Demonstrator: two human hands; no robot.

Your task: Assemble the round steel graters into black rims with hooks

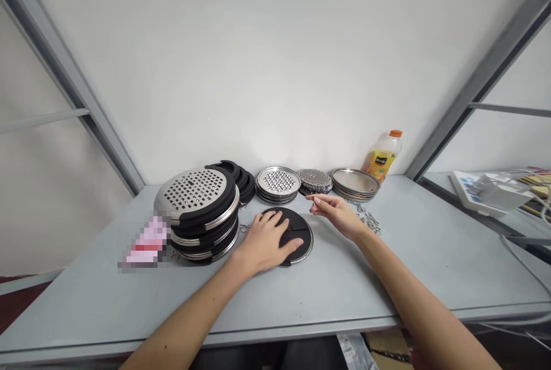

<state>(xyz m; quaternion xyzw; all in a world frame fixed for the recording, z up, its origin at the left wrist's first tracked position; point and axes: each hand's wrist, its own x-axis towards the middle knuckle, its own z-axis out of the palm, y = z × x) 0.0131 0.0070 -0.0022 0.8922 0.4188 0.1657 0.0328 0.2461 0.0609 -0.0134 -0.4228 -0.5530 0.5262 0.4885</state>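
A round black disc with a metal rim (302,224) lies flat on the grey table. My left hand (267,241) rests on its left part, palm down with fingers spread. To the right, my right hand (336,214) is raised just above the tabletop, thumb and fingertips pinched together; whatever is between them is too small to make out. Small metal hooks or chain links (365,218) lie scattered beyond the right wrist. At the left stands a tall stack of black and silver discs (196,192), its top one a perforated metal plate.
Along the wall stand black ring-shaped parts (243,180), a stack of perforated plates (279,180), smaller grater-like discs (315,179), shallow metal lids (355,180) and an orange-capped juice bottle (383,156). A blurred pink item (148,241) lies left. Metal posts flank the table; cables hang at right.
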